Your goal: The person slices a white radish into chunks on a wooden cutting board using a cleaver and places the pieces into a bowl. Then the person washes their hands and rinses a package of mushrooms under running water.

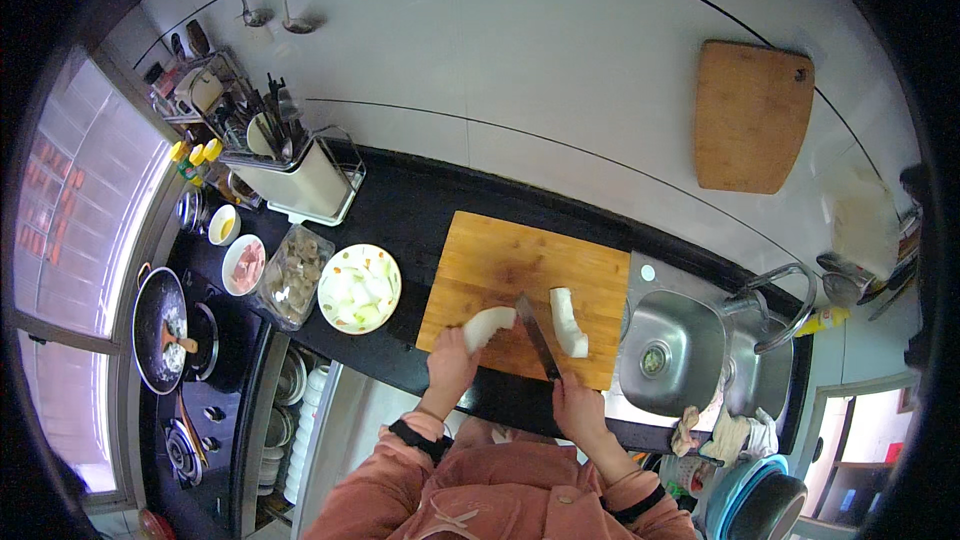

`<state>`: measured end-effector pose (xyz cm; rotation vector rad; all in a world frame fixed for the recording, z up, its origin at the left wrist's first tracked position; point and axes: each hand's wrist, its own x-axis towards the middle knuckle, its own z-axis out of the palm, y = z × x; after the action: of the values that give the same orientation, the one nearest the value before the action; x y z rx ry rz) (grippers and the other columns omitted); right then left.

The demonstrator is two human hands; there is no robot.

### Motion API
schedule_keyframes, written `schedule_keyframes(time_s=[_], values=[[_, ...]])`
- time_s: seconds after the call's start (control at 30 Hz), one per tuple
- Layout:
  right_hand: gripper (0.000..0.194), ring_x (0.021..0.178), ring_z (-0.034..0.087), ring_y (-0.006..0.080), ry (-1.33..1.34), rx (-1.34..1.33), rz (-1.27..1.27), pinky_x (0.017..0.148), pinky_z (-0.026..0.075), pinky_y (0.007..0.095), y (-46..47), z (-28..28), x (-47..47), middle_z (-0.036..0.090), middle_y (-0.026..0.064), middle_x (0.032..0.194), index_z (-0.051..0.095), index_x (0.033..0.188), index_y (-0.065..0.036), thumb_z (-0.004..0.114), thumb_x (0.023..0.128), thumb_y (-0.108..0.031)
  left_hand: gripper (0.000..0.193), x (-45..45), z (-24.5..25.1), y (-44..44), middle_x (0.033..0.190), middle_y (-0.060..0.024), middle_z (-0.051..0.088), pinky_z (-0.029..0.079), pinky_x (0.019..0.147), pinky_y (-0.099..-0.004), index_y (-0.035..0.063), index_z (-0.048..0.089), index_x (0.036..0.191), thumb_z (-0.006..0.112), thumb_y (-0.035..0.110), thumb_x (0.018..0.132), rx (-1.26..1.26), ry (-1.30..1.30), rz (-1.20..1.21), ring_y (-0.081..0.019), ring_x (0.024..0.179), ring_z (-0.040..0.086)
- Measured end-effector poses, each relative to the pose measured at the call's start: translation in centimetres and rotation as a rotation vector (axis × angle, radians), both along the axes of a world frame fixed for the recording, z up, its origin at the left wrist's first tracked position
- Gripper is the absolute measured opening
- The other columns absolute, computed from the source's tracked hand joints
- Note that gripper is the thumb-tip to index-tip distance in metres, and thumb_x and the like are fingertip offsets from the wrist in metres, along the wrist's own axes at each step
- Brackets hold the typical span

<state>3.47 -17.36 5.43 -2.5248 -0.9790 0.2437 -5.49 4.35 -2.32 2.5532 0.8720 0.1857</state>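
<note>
A wooden cutting board [480, 262] lies on the black counter before me. My left hand [452, 364] grips one end of a curved, pale piece of vegetable [489, 324] on the board's lower left part. In my right hand [580, 406] is the handle of a kitchen knife [537, 334], its dark blade pointing up and left across the board. The blade's tip is close beside the free end of the held piece; I cannot tell whether they touch. To the right of the knife rests a second pale curved piece [568, 322].
Left of the board stand a plate of cut pale vegetable [360, 289], a clear plastic box [294, 277], a bowl of pink meat [244, 265] and a wok [160, 330] on the stove. A steel sink [673, 352] adjoins the board's right side. Below the counter, a drawer [319, 450] stands pulled out.
</note>
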Motion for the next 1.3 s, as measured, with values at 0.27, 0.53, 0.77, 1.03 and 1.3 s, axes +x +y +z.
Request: schedule_keyframes(time_s=[0.27,0.53,0.77,1.03,1.3], values=[[0.015,0.059,0.059,0.0398,-0.108,0.032,0.14,0.056,0.047,0.0496,1.7,0.1,-0.2,0.059,0.0188,0.062,0.054,0.096,-0.005,0.053,0.089,-0.019,0.057,-2.1,0.9,-0.7,0.105,-0.015,0.052,0.052,0.07,-0.0448,0.0067,0.046,0.119,0.074,0.025,0.072,0.007,-0.06,0.129,-0.0345,0.097,0.056],[0.017,0.054,0.06,0.0382,0.056,-0.188,0.168,0.048,0.048,0.0476,2.9,0.1,0.0,0.058,0.0184,0.059,0.049,0.093,-0.006,0.049,0.092,-0.023,0.058,-2.6,0.8,-0.7,0.106,-0.0152,0.054,0.051,0.074,-0.0436,0.004,0.046,0.125,0.069,0.026,0.077,-0.038,-0.098,0.141,-0.0349,0.098,0.055],[0.016,0.054,0.062,0.0361,-0.103,-0.105,0.288,0.048,0.05,0.046,3.7,-1.0,0.3,0.059,0.0176,0.058,0.049,0.091,-0.002,0.047,0.091,-0.018,0.049,-2.5,0.5,-0.6,0.102,-0.0167,0.059,0.05,0.074,-0.0424,0.003,0.054,0.116,0.07,0.028,0.077,-0.011,-0.151,0.162,-0.0354,0.091,0.059],[0.017,0.055,0.063,0.0342,-0.047,-0.282,0.259,0.051,0.051,0.0452,6.1,-4.8,0.1,0.061,0.017,0.059,0.05,0.091,0.0,0.045,0.091,-0.016,0.055,-2.2,0.0,-0.5,0.102,-0.0206,0.058,0.047,0.083,-0.0436,-0.0021,0.05,0.123,0.07,0.019,0.076,-0.074,-0.163,0.146,-0.0383,0.097,0.056],[0.02,0.056,0.063,0.035,0.046,-0.229,0.204,0.051,0.049,0.0481,4.9,-2.2,1.7,0.061,0.0179,0.061,0.045,0.09,-0.004,0.045,0.094,-0.023,0.053,-0.8,0.3,1.5,0.101,-0.0221,0.059,0.047,0.083,-0.0428,-0.003,0.052,0.12,0.07,0.017,0.074,-0.055,-0.144,0.096,-0.0382,0.096,0.057]])
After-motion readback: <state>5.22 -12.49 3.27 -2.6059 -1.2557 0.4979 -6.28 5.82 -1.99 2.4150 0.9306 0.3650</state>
